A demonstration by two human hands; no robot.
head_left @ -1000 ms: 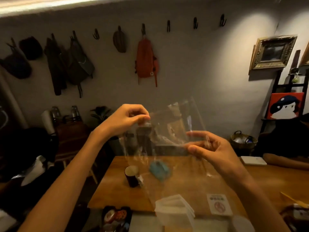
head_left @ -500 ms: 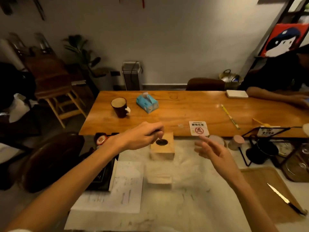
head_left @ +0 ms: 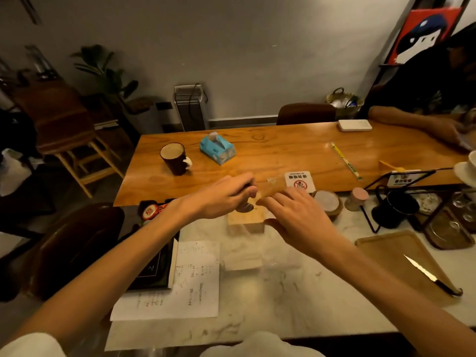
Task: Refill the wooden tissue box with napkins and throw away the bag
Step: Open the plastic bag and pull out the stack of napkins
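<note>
Clear bag (head_left: pixel 272 186) pinched in L hand (head_left: pixel 224 195) above box (head_left: pixel 246 220); R hand (head_left: pixel 296 218) flat, fingers straight. Needed balling tight w/ both before binning.

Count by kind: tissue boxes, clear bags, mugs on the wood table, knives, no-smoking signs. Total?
Tissue boxes: 2, wooden tissue box and blue tissue pack
Clear bags: 1, clear bag
Mugs on the wooden table: 1, dark mug
Knives: 1, knife
No-smoking signs: 1, no-smoking sign
Total: 6

Pale wooden tissue box (head_left: pixel 246 222), light-blue tissue pack (head_left: pixel 217 148), white marbled counter (head_left: pixel 283 292)
</note>
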